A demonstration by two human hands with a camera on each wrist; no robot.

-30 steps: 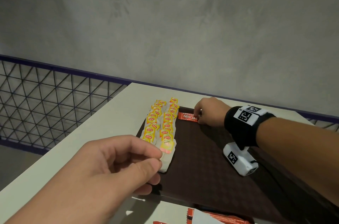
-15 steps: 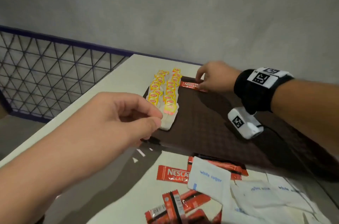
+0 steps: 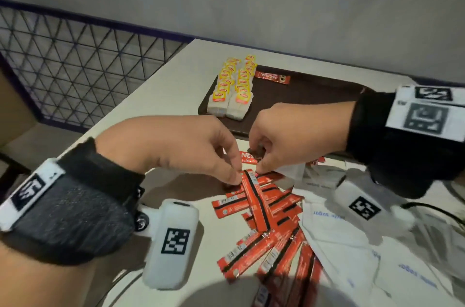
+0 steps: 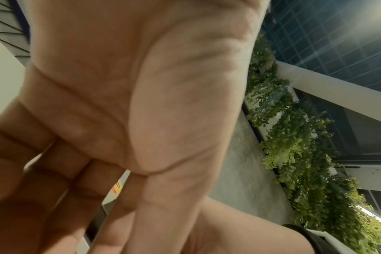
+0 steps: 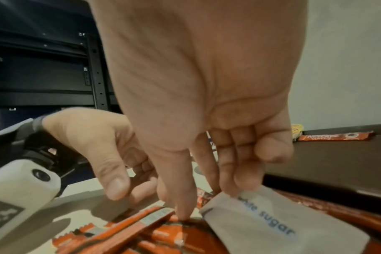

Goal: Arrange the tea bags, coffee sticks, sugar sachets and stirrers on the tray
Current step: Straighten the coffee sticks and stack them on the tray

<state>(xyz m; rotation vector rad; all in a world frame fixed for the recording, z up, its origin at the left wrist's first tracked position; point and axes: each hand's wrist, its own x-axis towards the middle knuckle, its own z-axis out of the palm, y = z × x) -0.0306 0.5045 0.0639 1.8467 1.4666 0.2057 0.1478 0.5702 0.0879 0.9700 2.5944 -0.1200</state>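
Surface: off-white table under a grey plastered wall, with a black wire mesh fence on the left.
Tray: dark brown rectangular tray at the far side of the table; two rows of white tea bags with yellow tags lie at its left end, and one red coffee stick lies just beside them.
Loose pile: many thin red foil coffee sticks lie crossed on the table, near the front edge of the tray; flat white paper sugar sachets lie partly over their right side.
Stirrers: none seen in these views.
Left hand: fingers curled down, the tips touch the top end of one stick; whether this grip really pinches it I cannot tell.
Right hand: fingertips press on the pile beside a sachet; it seems to hold a stick, but this is not sure.
Handling: the sticks look very light, thin, smooth, a little slippery and bendable, so they probably slide on each other.
Where to hold: best to pinch one stick at its flat sealed end or at the middle, lifting it clear of the neighbours.
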